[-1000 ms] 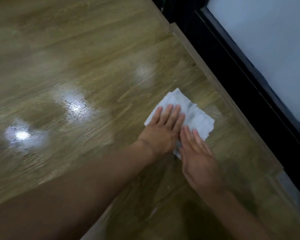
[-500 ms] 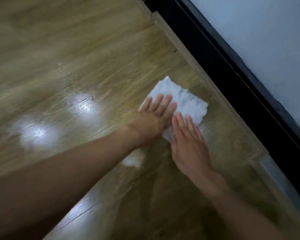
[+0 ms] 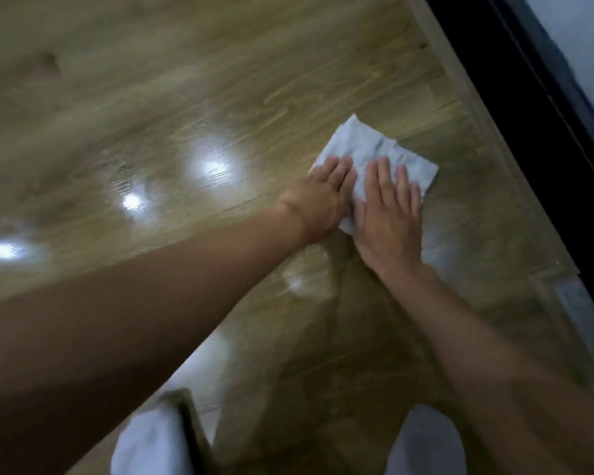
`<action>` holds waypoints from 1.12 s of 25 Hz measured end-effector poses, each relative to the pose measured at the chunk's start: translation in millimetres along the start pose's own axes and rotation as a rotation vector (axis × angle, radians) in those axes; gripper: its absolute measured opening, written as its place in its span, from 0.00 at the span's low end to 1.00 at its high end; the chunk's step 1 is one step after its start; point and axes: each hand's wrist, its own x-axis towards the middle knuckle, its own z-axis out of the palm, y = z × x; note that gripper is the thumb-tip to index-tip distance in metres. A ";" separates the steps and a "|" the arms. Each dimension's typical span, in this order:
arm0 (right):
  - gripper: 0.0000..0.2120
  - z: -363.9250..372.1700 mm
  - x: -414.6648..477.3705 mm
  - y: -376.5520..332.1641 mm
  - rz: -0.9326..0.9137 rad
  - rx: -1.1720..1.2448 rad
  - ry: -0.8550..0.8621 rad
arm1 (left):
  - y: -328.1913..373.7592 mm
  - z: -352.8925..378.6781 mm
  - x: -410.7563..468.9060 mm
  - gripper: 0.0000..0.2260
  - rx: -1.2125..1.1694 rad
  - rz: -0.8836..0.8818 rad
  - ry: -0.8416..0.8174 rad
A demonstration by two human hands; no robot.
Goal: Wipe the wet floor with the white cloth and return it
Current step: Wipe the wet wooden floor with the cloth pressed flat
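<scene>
The white cloth (image 3: 367, 145) lies crumpled flat on the wooden floor (image 3: 186, 97), close to the dark strip along the wall. My left hand (image 3: 323, 200) presses its near left part with fingers straight and together. Beside it, almost touching, my right hand (image 3: 388, 214) lies flat on the cloth's right part. Both palms cover the cloth's near half; its far corner and right edge stick out. A shiny wet-looking patch (image 3: 299, 282) sits just behind my wrists.
A black strip (image 3: 528, 114) runs diagonally along the floor's right edge below a pale wall (image 3: 590, 36). Bright light reflections (image 3: 213, 168) dot the floor to the left. My knees in light clothing (image 3: 151, 443) show at the bottom edge.
Both hands have slid the cloth along the floor beside the wall. My right hand has moved forward onto the cloth, level with my left. My knees have come into view.
</scene>
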 end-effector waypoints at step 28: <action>0.30 21.0 19.5 -194.7 -0.527 -0.128 -0.209 | -101.7 133.2 -165.9 0.29 -0.440 -0.530 0.232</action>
